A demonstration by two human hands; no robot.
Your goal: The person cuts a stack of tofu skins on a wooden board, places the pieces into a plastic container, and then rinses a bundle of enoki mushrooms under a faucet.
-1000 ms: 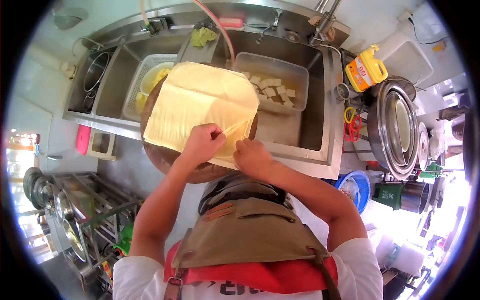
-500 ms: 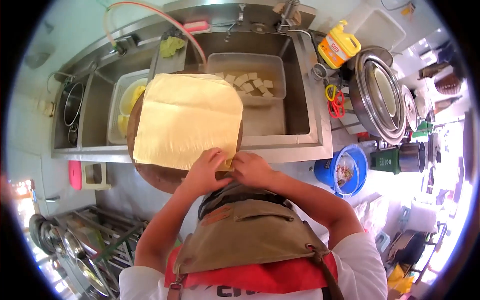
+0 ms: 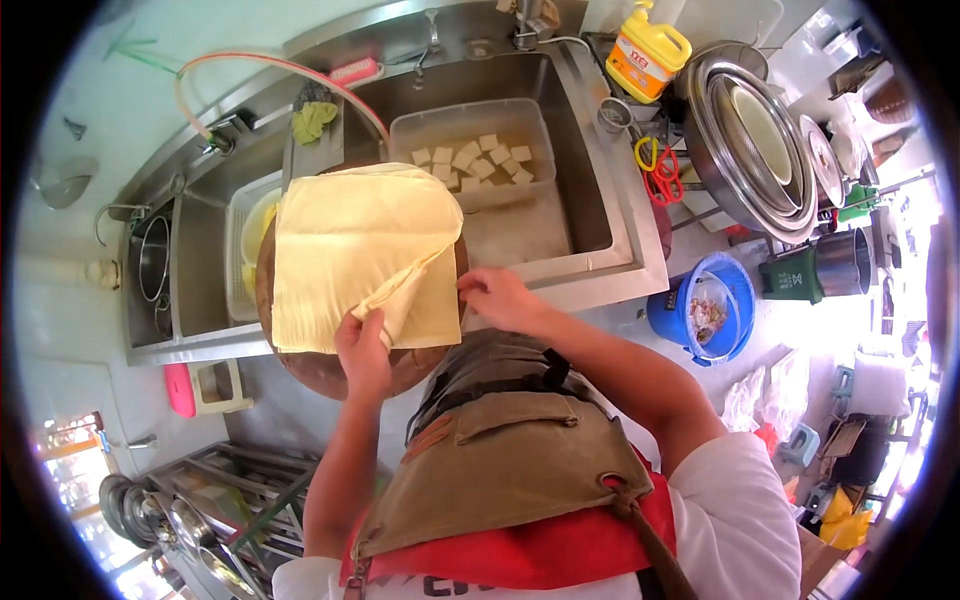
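A stack of pale yellow tofu skin sheets point(image 3: 345, 245) lies on a round wooden chopping board point(image 3: 300, 355). My left hand point(image 3: 362, 350) is closed on the near right corner of the upper sheets, which is lifted and folded back to the left. Below the fold, a flat lower sheet point(image 3: 437, 310) shows its corner. At the right edge of this sheet my right hand point(image 3: 498, 300) has its fingers pinched together, with the fingertips on the edge.
Behind the board, a sink point(image 3: 590, 215) holds a clear plastic tub point(image 3: 545, 150) of white tofu pieces in water. A blue bucket point(image 3: 740, 320) stands on the floor at right. Red-handled scissors point(image 3: 664, 180) and large metal basins point(image 3: 705, 150) are beyond the sink.
My left hand has moved left, peeling the corner of the upper sheets back. My right hand has come slightly apart from it, staying by the right edge. The camera view has shifted.
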